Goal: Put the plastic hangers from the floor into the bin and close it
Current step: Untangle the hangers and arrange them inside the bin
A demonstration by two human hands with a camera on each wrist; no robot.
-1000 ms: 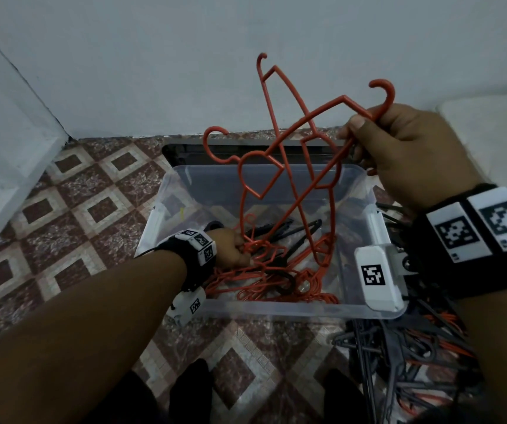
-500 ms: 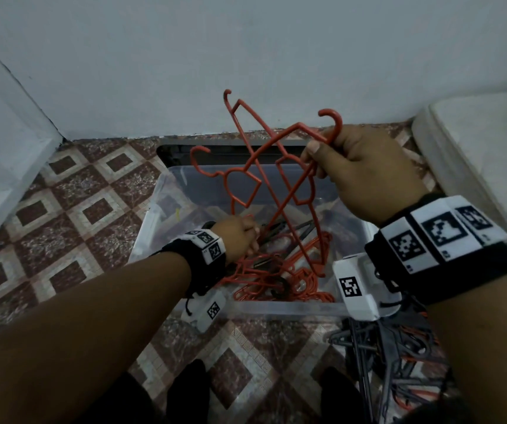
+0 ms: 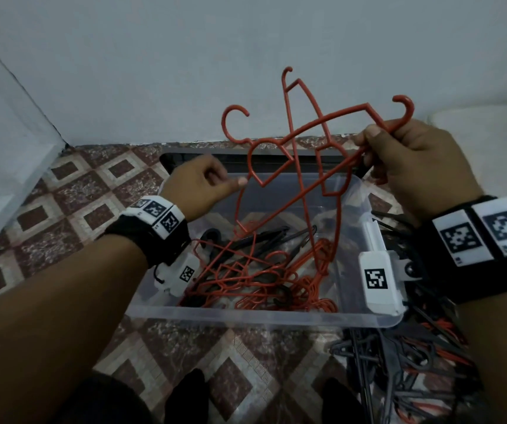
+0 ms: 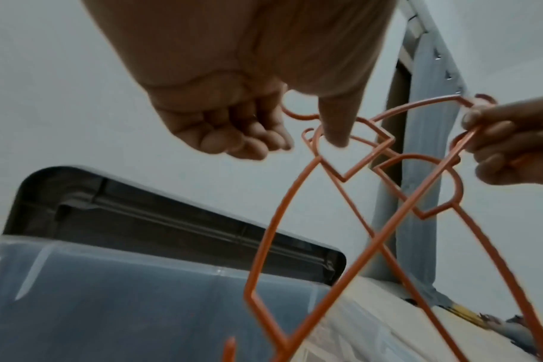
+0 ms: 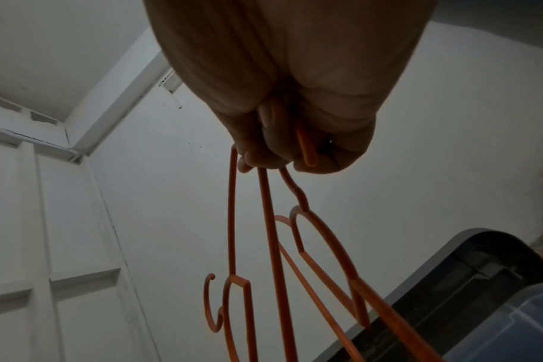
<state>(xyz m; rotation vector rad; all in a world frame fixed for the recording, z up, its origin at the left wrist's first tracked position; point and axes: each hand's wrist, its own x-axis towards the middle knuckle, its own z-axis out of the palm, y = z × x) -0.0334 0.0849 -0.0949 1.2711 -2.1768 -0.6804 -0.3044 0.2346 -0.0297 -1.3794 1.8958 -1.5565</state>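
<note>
Head view: a floor (image 3: 62, 191) of brown and cream diamond tiles runs to a pale grey wall (image 3: 184, 56), with a white edge of a mattress (image 3: 491, 117) at the far right. A clear plastic bin (image 3: 246, 315) stands open on the tiles, holding a jumble of orange and black hangers. Its dark lid (image 3: 203, 159) leans against the wall just behind it. More hangers lie in a floor pile (image 3: 399, 362) beside the bin's right end. The right hand (image 3: 423, 166) grips a tangled bunch of orange hangers (image 3: 295, 154) by one neck and bar, raised above the bin; their lower ends hang down into the heap inside. The left hand (image 3: 200, 188) is at the bunch's left side, forefinger out and touching a loop, the other fingers curled in, grasping nothing.

Left wrist view: the left hand (image 4: 233, 122) points its forefinger into a rounded loop of the orange hangers (image 4: 341, 176); the right hand (image 4: 512, 147) pinches the bars at the right. The bin (image 4: 109, 306) and lid (image 4: 171, 220) lie below.

Right wrist view: the right hand (image 5: 295, 137) is clenched round several bars of the orange hangers (image 5: 276, 257), which dangle towards the lid (image 5: 450, 294) and bin (image 5: 512, 330). White wall and panelling fill the rest.
</note>
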